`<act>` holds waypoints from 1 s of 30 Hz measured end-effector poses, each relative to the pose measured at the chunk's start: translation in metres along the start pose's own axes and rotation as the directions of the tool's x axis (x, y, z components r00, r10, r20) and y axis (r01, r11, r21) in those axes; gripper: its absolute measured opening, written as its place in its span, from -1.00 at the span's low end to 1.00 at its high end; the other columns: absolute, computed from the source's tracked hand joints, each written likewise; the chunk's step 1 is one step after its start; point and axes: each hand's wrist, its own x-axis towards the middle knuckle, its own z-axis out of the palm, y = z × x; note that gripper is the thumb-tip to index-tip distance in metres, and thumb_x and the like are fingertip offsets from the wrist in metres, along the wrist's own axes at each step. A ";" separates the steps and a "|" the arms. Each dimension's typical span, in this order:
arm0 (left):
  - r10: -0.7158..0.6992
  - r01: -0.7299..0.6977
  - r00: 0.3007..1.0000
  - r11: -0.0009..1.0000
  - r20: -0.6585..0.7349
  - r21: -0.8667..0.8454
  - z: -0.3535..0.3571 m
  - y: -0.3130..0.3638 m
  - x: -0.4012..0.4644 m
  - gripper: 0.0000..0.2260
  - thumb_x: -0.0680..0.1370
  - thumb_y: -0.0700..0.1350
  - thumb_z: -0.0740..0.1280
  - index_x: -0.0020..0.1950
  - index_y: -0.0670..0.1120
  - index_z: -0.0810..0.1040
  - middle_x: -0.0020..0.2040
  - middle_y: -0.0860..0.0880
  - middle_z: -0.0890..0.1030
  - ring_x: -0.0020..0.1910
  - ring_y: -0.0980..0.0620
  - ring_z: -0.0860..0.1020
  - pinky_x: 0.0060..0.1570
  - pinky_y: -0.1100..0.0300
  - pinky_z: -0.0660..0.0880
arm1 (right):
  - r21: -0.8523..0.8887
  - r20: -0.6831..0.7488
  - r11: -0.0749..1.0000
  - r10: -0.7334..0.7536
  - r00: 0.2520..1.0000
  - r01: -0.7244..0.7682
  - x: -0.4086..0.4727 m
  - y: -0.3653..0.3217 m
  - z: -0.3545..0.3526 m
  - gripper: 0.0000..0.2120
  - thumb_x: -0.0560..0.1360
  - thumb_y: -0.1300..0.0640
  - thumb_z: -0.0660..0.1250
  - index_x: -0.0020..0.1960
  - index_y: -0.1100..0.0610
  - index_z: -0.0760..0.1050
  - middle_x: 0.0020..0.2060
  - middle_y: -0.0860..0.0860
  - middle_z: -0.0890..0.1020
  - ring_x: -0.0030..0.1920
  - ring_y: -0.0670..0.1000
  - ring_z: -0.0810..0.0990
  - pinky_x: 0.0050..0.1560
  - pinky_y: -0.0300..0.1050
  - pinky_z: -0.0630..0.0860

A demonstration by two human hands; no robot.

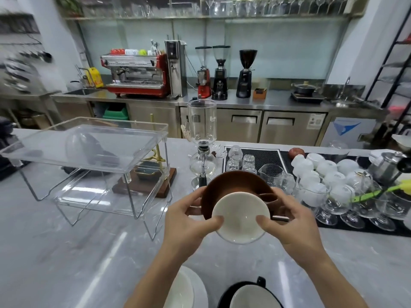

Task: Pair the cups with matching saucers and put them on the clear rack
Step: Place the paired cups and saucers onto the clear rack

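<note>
A brown cup [241, 216] with a white inside rests tilted toward me on a brown saucer [231, 181], held above the counter. My left hand [189, 221] grips the left side of the pair, thumb on the cup's rim. My right hand [287, 221] grips the right side, by the cup's brown handle. The clear two-tier rack [89, 141] stands to the left; blurred grey and white shapes show through its top shelf. At the bottom edge sit a white cup on a white saucer [184, 290] and a black cup on a black saucer [251, 294].
A glass siphon brewer [202, 152] stands just behind the held saucer. A black mat [262, 155] to the right carries small glasses, a glass pitcher [272, 174], upturned white cups [322, 172] and stemmed glasses. A wooden tray [153, 183] with a gold stand sits behind the rack.
</note>
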 end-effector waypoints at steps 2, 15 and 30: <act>0.072 -0.072 0.997 0.997 -0.019 0.022 -0.010 0.010 -0.003 -0.45 0.16 -0.08 0.59 0.09 0.33 0.69 -0.15 0.14 0.76 -0.16 0.15 0.71 -0.19 0.37 0.59 | 0.019 -0.011 0.999 -0.048 0.999 0.048 -0.001 -0.011 0.005 -0.42 0.17 -0.07 0.57 0.19 -0.30 0.60 -0.05 0.01 0.68 -0.07 -0.03 0.70 -0.10 -0.16 0.69; 0.260 -0.260 0.964 0.966 -0.046 0.005 -0.090 0.052 -0.014 -0.45 0.18 -0.07 0.60 0.12 0.31 0.69 -0.06 0.07 0.71 0.00 0.01 0.67 -0.24 0.20 0.69 | 0.093 -0.027 0.959 -0.265 0.964 0.266 -0.014 -0.082 0.061 -0.37 0.19 0.03 0.65 0.19 -0.36 0.59 -0.02 -0.04 0.65 -0.01 -0.08 0.70 -0.08 -0.38 0.63; 0.322 -0.325 0.940 0.946 -0.114 0.001 -0.221 0.063 -0.026 -0.41 0.18 -0.15 0.62 0.09 0.36 0.69 -0.09 0.03 0.71 -0.04 0.05 0.68 -0.24 0.19 0.70 | 0.129 0.062 0.932 -0.349 0.935 0.339 -0.023 -0.140 0.172 -0.33 0.21 0.13 0.65 0.26 -0.22 0.60 -0.01 0.10 0.59 -0.04 0.15 0.65 -0.09 -0.24 0.66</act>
